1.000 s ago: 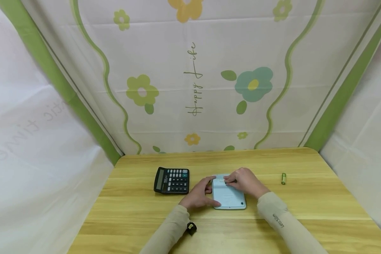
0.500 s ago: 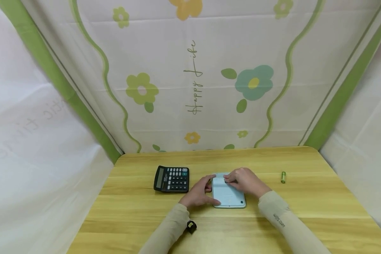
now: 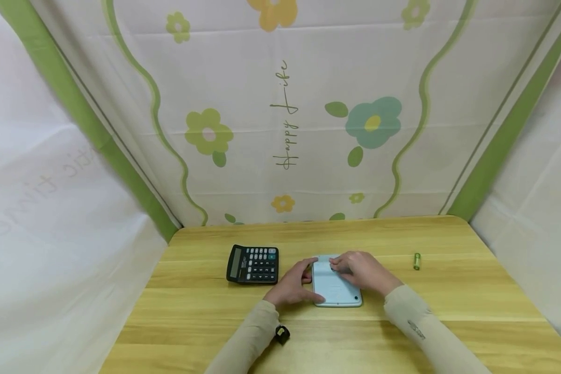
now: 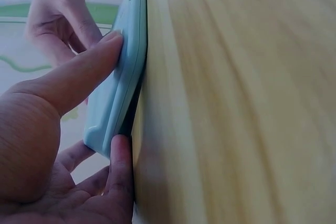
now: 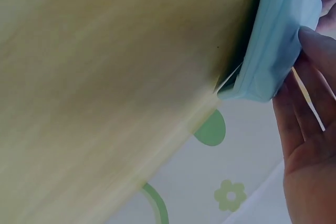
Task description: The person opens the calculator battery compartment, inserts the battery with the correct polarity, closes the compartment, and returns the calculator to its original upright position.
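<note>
A light blue calculator (image 3: 336,291) lies back up on the table, its end raised off the wood in the left wrist view. My left hand (image 3: 291,286) grips its left side, with the thumb on its back near the close edge and fingers at the far edge. My right hand (image 3: 362,270) is bent over the far part of the back, fingertips at a small dark spot there. In the right wrist view its thumb touches the back of the calculator (image 5: 278,35). Whether those fingers pinch something small, I cannot tell.
Left of the hands a black desk calculator (image 3: 254,265) lies keys up. A green battery (image 3: 417,261) is on the right of the wooden table (image 3: 205,327). White flowered cloth (image 3: 290,130) hangs behind and at both sides. A black device (image 3: 282,334) is by the left wrist.
The right hand's knuckles and forearm have shifted slightly right and turned, with its fingertips still on the calculator's back. The dark slot line seen a second ago now shows only as a spot.
</note>
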`<action>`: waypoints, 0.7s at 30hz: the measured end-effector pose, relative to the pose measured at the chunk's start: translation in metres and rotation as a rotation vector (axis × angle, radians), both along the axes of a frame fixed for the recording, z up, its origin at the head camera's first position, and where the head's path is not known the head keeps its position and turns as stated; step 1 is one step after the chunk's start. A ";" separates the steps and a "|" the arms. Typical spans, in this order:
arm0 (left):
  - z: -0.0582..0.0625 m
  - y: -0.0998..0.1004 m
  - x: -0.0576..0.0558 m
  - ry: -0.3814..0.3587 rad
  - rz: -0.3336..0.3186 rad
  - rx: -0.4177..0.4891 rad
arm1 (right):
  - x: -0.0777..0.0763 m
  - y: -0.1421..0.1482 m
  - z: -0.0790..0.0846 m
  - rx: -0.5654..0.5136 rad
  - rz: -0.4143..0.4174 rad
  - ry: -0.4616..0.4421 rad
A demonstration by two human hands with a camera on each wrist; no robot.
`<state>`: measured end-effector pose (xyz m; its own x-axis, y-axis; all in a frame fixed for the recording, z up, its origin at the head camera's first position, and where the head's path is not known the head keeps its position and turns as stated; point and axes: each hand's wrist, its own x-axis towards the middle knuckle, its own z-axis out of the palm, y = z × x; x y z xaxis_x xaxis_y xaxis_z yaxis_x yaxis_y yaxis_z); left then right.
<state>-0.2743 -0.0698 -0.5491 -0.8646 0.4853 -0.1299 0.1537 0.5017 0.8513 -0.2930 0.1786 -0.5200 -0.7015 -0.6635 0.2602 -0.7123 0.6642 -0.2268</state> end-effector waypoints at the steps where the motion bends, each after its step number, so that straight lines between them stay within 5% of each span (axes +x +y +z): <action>1: 0.000 0.000 0.000 -0.002 0.000 0.003 | 0.001 0.000 0.000 0.003 -0.001 -0.010; 21: 0.005 0.002 0.003 0.008 -0.001 0.022 | 0.009 0.012 -0.001 -0.018 -0.056 -0.164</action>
<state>-0.2717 -0.0682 -0.5441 -0.8650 0.4890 -0.1123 0.1610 0.4825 0.8610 -0.2841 0.1907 -0.5211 -0.7710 -0.6189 0.1503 -0.6271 0.6964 -0.3490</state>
